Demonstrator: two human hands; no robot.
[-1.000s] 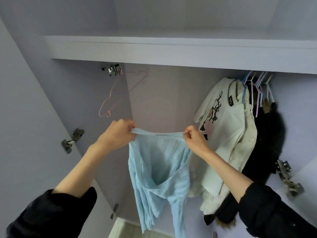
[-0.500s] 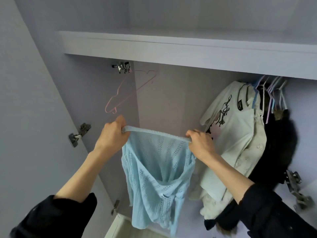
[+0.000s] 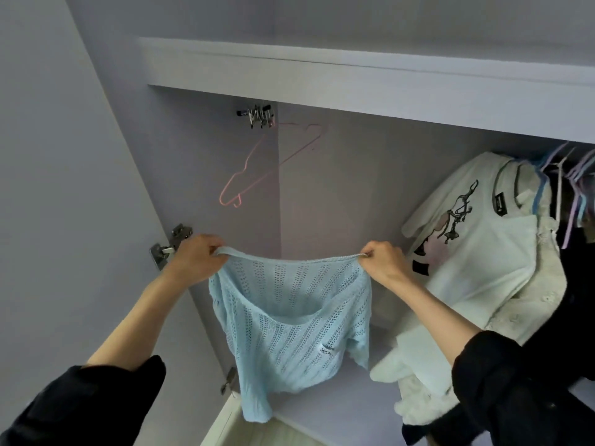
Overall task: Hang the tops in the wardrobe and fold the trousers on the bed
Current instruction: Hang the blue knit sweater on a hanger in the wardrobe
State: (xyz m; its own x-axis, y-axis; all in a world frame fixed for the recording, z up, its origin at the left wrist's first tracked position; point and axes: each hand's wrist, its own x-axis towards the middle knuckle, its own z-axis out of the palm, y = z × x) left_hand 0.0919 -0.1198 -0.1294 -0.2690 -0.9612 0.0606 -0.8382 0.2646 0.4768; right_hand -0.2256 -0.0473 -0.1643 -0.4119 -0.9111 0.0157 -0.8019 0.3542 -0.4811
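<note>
Blue knit top point(image 3: 289, 320) hangs in front of the open wardrobe point(image 3: 354, 75), held up by its top edge, which runs left-right btwn the two hands. Left hand point(image 3: 193, 257) has fingers curled round the left end of that edge; right hand point(image 3: 383, 262) pinches the right end, thumb and fingers closed on the rim. So each grip is closed on fabric, nothing else in either. Rest of the top drapes straight down below the hands, one sleeve trailing lowest at bottom left.

Key relation: the empty pink hanger point(image 3: 257, 169) sits above the hands and a bit left of the top's middle, tilted, hook end up under the shelf by the metal clip point(image 3: 257, 115), lower end pointing down-left. It's near the left hand, well apart from the right. The top's stretched edge runs roughly level; the hanger's long axis slants across that, so they don't line up yet.

My read: next move is likely the left hand reaching up for the hanger, being nearer, w/ the right keeping the top. Can't tell whether the stretched edge is neck or hem.

To the right, white shirt w/ print point(image 3: 476, 252) and dark clothes point(image 3: 576, 284) already hang on hangers, clear of the blue top.
</note>
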